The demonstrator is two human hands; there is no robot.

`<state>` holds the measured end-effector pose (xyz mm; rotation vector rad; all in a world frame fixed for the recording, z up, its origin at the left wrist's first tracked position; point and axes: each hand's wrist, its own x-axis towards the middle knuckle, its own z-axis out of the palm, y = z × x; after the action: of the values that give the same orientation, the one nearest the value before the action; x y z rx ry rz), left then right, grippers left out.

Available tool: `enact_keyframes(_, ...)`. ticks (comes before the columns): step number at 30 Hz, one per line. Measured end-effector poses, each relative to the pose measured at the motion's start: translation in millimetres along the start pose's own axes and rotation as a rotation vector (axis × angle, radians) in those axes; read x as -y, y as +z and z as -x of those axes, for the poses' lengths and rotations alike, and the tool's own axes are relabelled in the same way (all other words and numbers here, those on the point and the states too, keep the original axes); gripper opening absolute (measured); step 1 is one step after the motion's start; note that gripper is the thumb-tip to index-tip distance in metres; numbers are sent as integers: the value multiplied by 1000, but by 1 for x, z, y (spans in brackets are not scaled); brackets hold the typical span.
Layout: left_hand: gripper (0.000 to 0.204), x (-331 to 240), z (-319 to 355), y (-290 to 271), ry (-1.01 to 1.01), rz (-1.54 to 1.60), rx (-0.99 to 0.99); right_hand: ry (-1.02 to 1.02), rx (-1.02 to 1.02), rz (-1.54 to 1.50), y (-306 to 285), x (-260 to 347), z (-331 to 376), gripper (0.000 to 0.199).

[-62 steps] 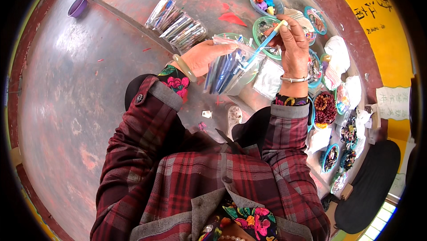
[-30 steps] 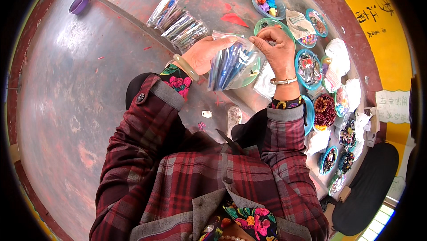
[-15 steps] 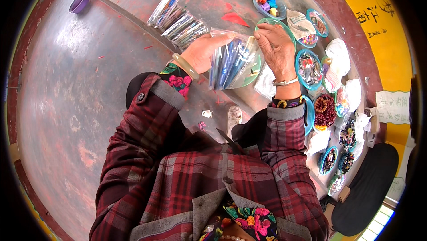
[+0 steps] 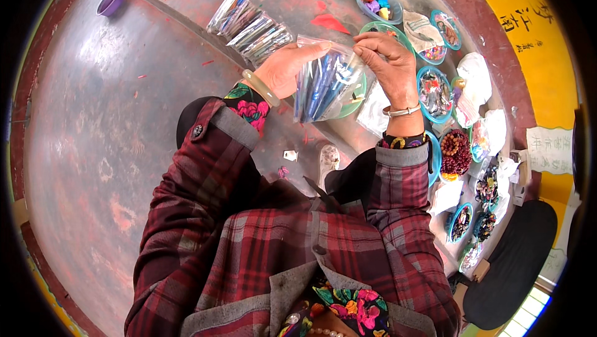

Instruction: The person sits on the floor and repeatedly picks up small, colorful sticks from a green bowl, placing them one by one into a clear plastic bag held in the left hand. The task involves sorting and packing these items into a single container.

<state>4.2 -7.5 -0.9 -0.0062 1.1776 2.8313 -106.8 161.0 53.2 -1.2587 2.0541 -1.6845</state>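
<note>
Dark handwritten characters run down the yellow wall (image 4: 528, 32) at my right, with more writing on a pale paper sheet (image 4: 550, 149) fixed to it. One clear plastic bag (image 4: 333, 82) hangs between my hands, in front of a green basin (image 4: 357, 95). It bulges with slim pens (image 4: 317, 88), mostly blue with some whitish ones, bunched upright and fanned slightly; they overlap too much for a sure count. My left hand (image 4: 287, 68) grasps the bag's upper left side, thumb laid along the top edge. The thumb and fingertips of my right hand (image 4: 393, 66) meet at its upper right; I cannot tell whether they pinch plastic or a pen's end. I wear two bracelets: one pale bangle (image 4: 261, 88) left, one silvery band (image 4: 402, 112) right. Beyond my left hand, overlapping filled packets (image 4: 258, 37) lie in two groups. One purple basin (image 4: 112, 1) sits far left.
</note>
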Motion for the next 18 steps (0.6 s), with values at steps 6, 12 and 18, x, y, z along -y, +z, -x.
enact_keyframes(6,41,-8,-4,0,91,81,27,230,-34,-267,3,7,0,32)
enact_keyframes(12,38,-25,-1,2,198,245,-147,473,274,-311,10,-15,4,34)
enact_keyframes(18,35,-31,5,0,229,239,-191,506,312,-282,23,-15,7,28)
